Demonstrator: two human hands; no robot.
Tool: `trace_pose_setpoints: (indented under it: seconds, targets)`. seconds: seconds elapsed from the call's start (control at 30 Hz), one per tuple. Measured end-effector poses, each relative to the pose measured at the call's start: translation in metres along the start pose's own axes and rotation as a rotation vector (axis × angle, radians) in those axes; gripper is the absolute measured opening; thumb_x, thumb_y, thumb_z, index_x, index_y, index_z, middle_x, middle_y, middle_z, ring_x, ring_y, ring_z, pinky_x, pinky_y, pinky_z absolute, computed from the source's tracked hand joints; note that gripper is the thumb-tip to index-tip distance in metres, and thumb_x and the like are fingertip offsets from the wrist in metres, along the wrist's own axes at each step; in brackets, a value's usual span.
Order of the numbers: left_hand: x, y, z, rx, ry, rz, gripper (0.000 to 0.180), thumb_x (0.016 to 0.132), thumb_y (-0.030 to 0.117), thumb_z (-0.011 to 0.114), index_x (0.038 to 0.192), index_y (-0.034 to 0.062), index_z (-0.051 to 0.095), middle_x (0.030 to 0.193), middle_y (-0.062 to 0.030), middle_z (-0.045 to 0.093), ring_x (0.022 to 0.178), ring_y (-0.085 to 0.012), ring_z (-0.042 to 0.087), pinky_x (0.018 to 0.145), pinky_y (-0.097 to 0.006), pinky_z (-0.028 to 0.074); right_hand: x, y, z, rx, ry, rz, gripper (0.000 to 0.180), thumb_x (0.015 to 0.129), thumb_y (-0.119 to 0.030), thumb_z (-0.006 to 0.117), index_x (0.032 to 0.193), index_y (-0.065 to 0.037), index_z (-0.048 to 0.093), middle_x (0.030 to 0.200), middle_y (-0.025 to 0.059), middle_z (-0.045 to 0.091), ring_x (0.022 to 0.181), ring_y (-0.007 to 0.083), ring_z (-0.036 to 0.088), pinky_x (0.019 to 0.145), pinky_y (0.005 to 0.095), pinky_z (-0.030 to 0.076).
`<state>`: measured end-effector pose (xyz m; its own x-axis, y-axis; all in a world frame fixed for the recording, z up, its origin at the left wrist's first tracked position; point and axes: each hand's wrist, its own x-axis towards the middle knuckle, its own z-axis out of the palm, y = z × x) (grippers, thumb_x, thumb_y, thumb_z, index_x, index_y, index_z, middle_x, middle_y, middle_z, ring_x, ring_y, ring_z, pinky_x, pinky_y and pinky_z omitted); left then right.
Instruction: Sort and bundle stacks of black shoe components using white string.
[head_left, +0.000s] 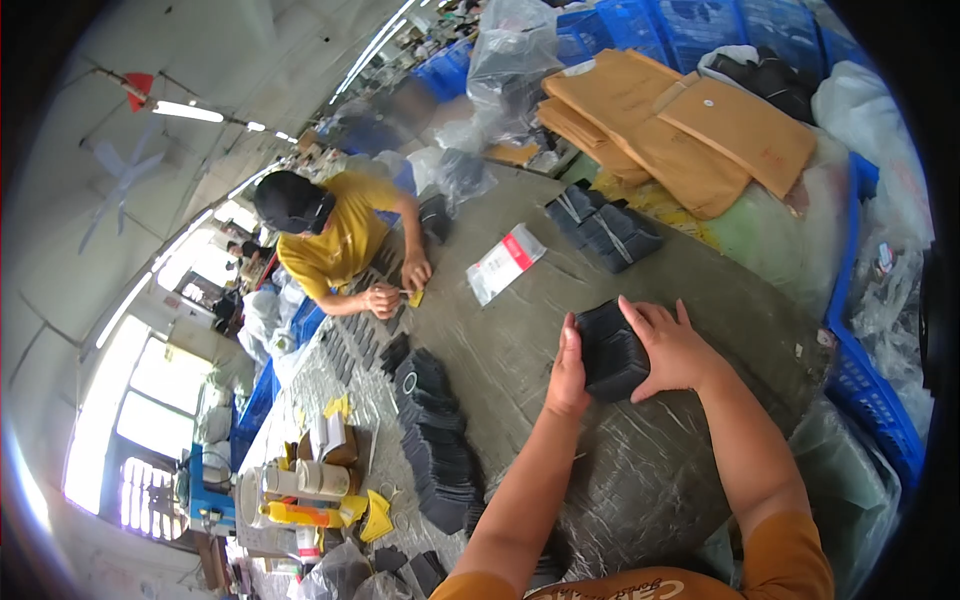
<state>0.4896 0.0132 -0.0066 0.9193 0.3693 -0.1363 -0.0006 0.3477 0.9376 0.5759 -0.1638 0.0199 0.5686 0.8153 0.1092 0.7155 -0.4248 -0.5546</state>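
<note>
A block-like stack of thin black pieces (pixel 613 352) is held upright over the table between my two hands. My left hand (pixel 569 372) presses flat against its left side, thumb up. My right hand (pixel 672 347) wraps the right side, its fingers spread over the top edge and the thumb low at the near corner. What each piece is cannot be made out. To the left, a long leaning row of similar black pieces (pixel 438 440) lies on the table. Farther back are bundles of black pieces (pixel 604 228) tied with pale bands.
A red-and-white packet (pixel 506 263) lies on the grey table (pixel 700 460). Brown paper bags (pixel 680 125) are piled at the back right, beside a blue crate (pixel 868 375). Across the table a person in yellow (pixel 345 235) works on small pieces. Jars and a yellow bottle (pixel 300 514) stand left.
</note>
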Motion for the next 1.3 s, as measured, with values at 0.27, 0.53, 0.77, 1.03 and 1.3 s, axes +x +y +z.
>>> trace_pose_setpoints:
  seconds: [0.27,0.53,0.77,1.03,1.3]
  targets:
    - [-0.008,0.006,0.020,0.014,-0.101,0.062,0.092,0.087,0.069,0.030,0.147,0.0033,0.005,0.150,-0.0145,0.019,0.137,-0.0263,0.025,0.111,-0.039,0.024,0.002,0.006,0.022,0.026,0.015,0.036,0.139,0.046,-0.045,0.087,0.146,-0.003,0.000,0.147,0.0273,0.017,0.139,0.0406,0.011,0.108,0.0635,0.009]
    - [-0.005,-0.008,0.005,-0.053,0.052,0.058,0.069,0.096,0.033,0.045,0.146,0.0008,0.010,0.146,-0.0167,0.027,0.132,-0.0260,0.032,0.108,-0.037,0.029,-0.003,-0.007,0.016,0.106,-0.115,-0.003,0.139,0.048,-0.038,0.089,0.147,-0.011,-0.005,0.147,0.0201,0.020,0.137,0.0372,0.021,0.108,0.0637,0.009]
    - [0.001,-0.005,0.020,0.360,0.082,0.133,0.079,0.090,0.013,0.057,0.144,-0.0048,0.003,0.144,-0.0211,0.027,0.131,-0.0266,0.032,0.107,-0.033,0.027,0.003,0.005,0.016,0.039,-0.031,0.010,0.135,0.050,-0.033,0.088,0.148,-0.015,-0.003,0.147,0.0188,0.021,0.135,0.0365,0.025,0.108,0.0632,0.010]
    - [-0.008,0.000,0.011,0.079,0.091,0.070,0.071,0.093,0.019,0.054,0.145,-0.0012,0.010,0.142,-0.0158,0.031,0.128,-0.0218,0.035,0.106,-0.031,0.029,0.009,-0.007,0.009,0.104,0.010,-0.112,0.131,0.048,-0.023,0.088,0.148,-0.013,0.003,0.138,0.0226,0.035,0.131,0.0382,0.030,0.108,0.0572,0.020]
    - [-0.065,0.002,0.028,0.013,0.389,0.174,0.051,0.097,0.026,0.048,0.139,0.0013,0.033,0.129,-0.0123,0.048,0.116,-0.0191,0.046,0.098,-0.031,0.037,-0.026,-0.030,-0.005,0.247,0.018,-0.328,0.136,0.048,-0.018,0.088,0.148,-0.011,-0.003,0.133,0.0231,0.036,0.124,0.0414,0.036,0.104,0.0447,0.031]
